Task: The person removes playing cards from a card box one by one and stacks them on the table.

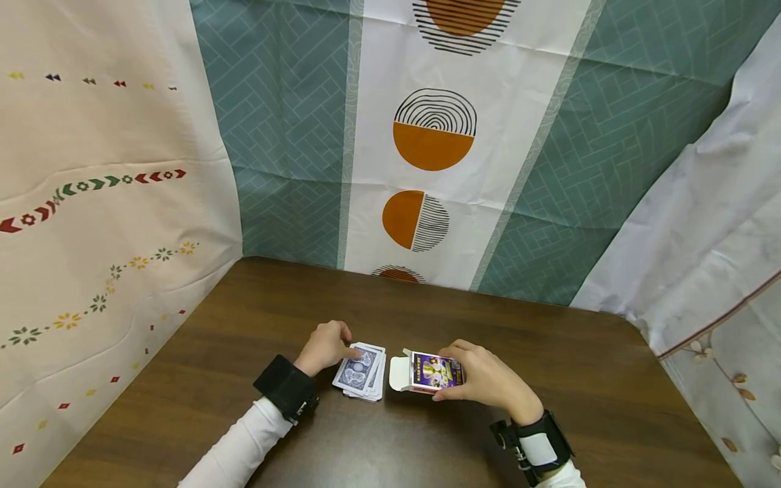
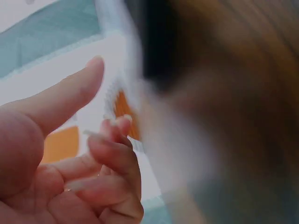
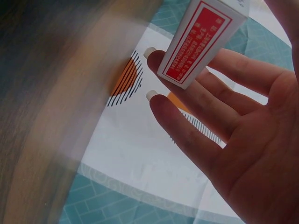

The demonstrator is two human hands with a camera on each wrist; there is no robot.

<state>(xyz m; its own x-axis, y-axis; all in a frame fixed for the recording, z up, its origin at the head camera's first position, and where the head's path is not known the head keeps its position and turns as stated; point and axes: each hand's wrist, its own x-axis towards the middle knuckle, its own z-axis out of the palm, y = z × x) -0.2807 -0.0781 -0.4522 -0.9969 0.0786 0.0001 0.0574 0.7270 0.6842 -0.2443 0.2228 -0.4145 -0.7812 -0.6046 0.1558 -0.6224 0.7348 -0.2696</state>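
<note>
A small pile of playing cards (image 1: 360, 371) lies face down on the wooden table, blue patterned backs up and edges uneven. My left hand (image 1: 325, 348) is at the pile's upper left, its thumb reaching over the top card. In the left wrist view, the fingers (image 2: 117, 154) bend loosely and hold nothing. To the right of the pile, my right hand (image 1: 482, 376) grips a purple and yellow card box (image 1: 436, 371) between thumb and fingers. The box's white flap (image 1: 399, 373) is open toward the cards. A red printed panel (image 3: 198, 44) of the box shows in the right wrist view.
The dark wooden table (image 1: 293, 291) ends at hanging cloths on several sides. A teal and white curtain (image 1: 293, 135) with orange circles hangs at the back. Cream cloth (image 1: 122, 271) borders the left, white cloth (image 1: 702, 224) the right.
</note>
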